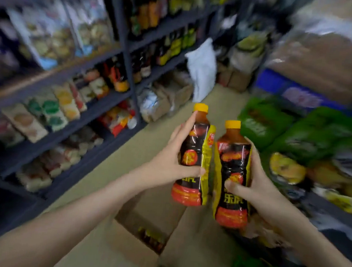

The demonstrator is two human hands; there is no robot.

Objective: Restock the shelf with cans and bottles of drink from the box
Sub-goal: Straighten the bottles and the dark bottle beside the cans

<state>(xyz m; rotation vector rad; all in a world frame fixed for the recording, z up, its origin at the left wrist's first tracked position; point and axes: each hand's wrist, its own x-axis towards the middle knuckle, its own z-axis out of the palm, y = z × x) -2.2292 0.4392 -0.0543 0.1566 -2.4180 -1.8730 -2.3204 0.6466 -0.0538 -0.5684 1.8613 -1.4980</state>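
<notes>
I hold two dark tea bottles with yellow caps and black, red and yellow labels, upright in front of me. My left hand [169, 160] grips the left bottle [194, 154] around its middle. My right hand [254, 184] grips the right bottle [232, 177], which sits slightly lower. Below them on the floor stands an open cardboard box [139, 233] with more bottles showing inside. The dark metal shelf [82, 111] runs along the left, with similar bottles [118, 76] on a middle level.
Snack packs and bagged goods fill the left shelf's lower levels. Green packages [304, 132] and stacked goods crowd the right side. A white bag [202, 69] and cardboard boxes [170, 98] stand further down the narrow aisle. The whole view is motion-blurred.
</notes>
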